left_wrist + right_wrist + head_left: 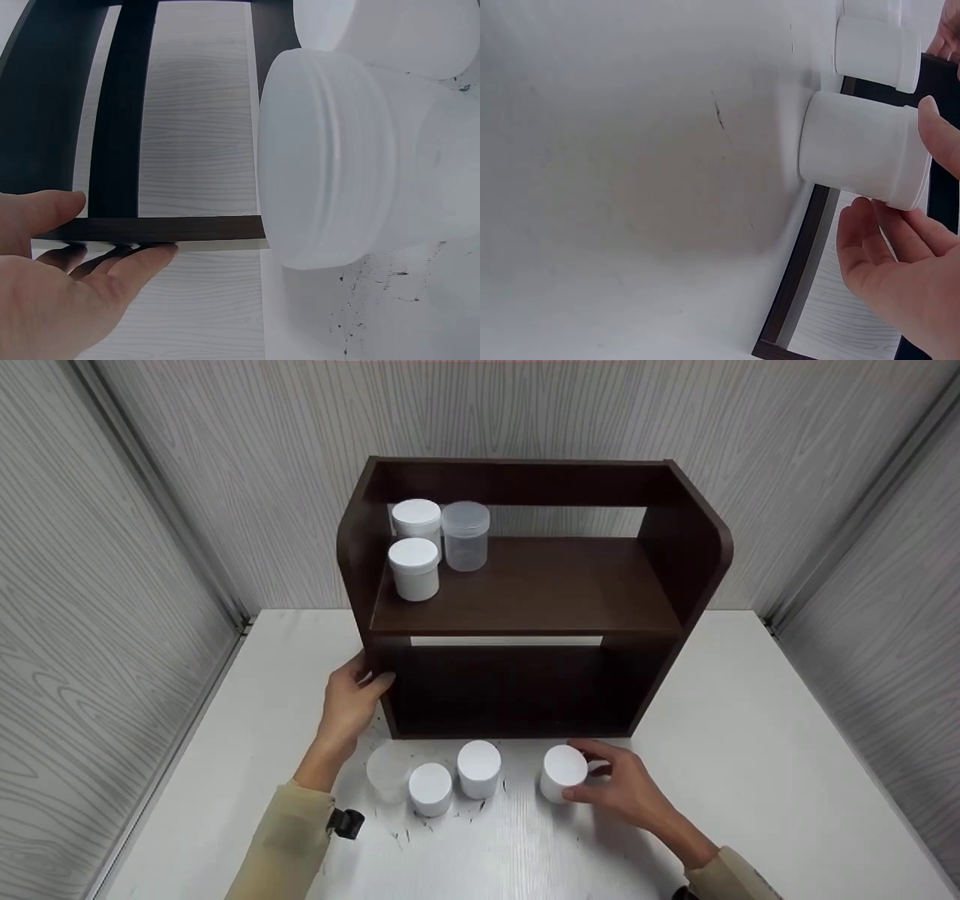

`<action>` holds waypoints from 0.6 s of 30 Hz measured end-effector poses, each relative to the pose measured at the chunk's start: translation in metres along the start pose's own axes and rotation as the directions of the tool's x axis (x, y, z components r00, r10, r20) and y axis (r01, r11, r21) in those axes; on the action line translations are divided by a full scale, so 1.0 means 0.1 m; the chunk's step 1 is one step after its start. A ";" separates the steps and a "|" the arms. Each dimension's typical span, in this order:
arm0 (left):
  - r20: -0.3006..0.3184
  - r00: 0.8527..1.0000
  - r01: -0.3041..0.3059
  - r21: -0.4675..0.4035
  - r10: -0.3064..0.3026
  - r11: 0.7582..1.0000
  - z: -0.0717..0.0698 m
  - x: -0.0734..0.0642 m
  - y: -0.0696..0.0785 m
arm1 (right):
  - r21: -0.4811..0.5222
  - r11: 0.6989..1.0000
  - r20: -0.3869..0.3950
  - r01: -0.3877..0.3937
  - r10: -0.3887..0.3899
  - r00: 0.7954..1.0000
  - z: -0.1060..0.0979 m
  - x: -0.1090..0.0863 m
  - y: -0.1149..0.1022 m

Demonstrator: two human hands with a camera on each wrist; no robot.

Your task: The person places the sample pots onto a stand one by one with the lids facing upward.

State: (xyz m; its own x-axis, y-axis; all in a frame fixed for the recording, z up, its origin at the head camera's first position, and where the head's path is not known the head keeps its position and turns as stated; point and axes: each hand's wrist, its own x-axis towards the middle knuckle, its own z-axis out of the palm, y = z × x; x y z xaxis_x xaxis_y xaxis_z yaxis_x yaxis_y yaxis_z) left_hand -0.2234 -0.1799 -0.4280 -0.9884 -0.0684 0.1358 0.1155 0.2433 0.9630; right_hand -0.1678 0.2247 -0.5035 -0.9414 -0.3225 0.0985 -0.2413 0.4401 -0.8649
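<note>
My left hand [347, 703] grips the left side panel of a dark brown two-tier shelf [540, 589], thumb on the inner face and fingers behind. In the left wrist view the panel's edge [172, 227] runs between thumb and fingers. My right hand [628, 789] holds a white lidded jar [561, 775] in front of the shelf's right half. The right wrist view shows thumb and fingers at opposite sides of this jar's lid [917, 161]. To its left on the table are a white jar [478, 770], a smaller-looking white jar [430, 790] and a translucent jar [386, 772].
On the upper tier, at the left end, stand a rear white jar [417, 519], a front white jar [415, 570] and a clear jar [466, 540]. Small dark marks dot the white table [480, 855]. Wood-patterned walls [847, 510] enclose the back and sides.
</note>
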 end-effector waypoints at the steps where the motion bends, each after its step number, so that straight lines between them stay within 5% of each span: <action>1: 0.002 1.000 0.001 0.001 -0.001 1.000 0.00 0.00 0.00 | 0.000 1.000 0.003 0.000 0.000 1.000 0.00 0.00 0.00; 18: 0.001 1.000 0.004 -0.017 -0.004 1.000 0.00 0.00 0.02 | 0.100 0.994 -0.020 0.034 -0.032 0.999 -0.02 -0.01 0.06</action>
State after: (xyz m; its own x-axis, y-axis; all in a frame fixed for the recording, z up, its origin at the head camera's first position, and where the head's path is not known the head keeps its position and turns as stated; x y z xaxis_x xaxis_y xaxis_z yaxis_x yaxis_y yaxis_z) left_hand -0.2234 -0.1799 -0.4264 -0.9889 -0.0679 0.1320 0.1136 0.2268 0.9673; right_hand -0.1685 0.2291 -0.5075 -0.9376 -0.3199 0.1363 -0.2486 0.3427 -0.9059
